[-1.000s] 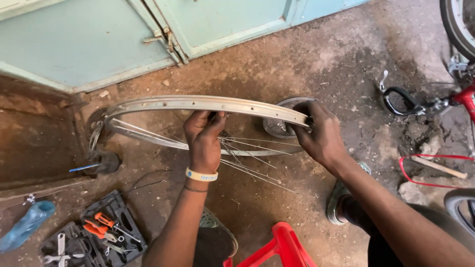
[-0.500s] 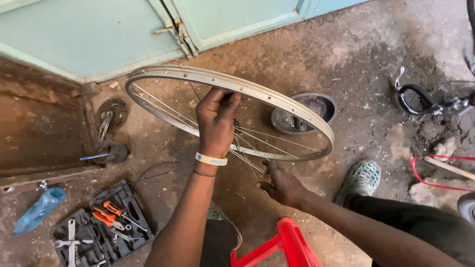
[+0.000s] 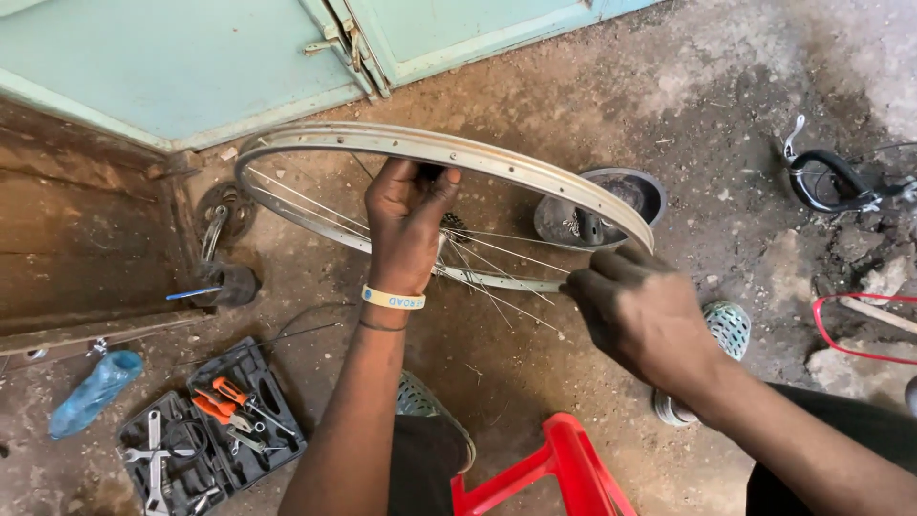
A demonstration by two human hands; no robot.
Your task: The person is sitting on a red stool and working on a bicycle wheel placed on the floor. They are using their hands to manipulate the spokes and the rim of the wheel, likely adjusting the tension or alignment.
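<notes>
- Head view, centre frame: bicycle wheel rim [image 3: 497,158], bare metal hoop with thin wire spokes [image 3: 497,253], held tilted above a dirt floor [image 3: 592,86].
- Left hand [image 3: 406,225]: closed around the hub amid the spokes.
- Right hand [image 3: 640,311]: fingers curled, pinching the rim's near edge.
- Handling, judged: light, rigid hoop; spokes bendable; grip rim or hub.
- Lower left: black tool case [image 3: 205,430].

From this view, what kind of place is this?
Probably an informal bicycle repair spot on bare ground by a doorway. The left hand holds a spoked wheel rim while the right hand touches its spokes; an open tool case lies on the dirt floor.
</notes>
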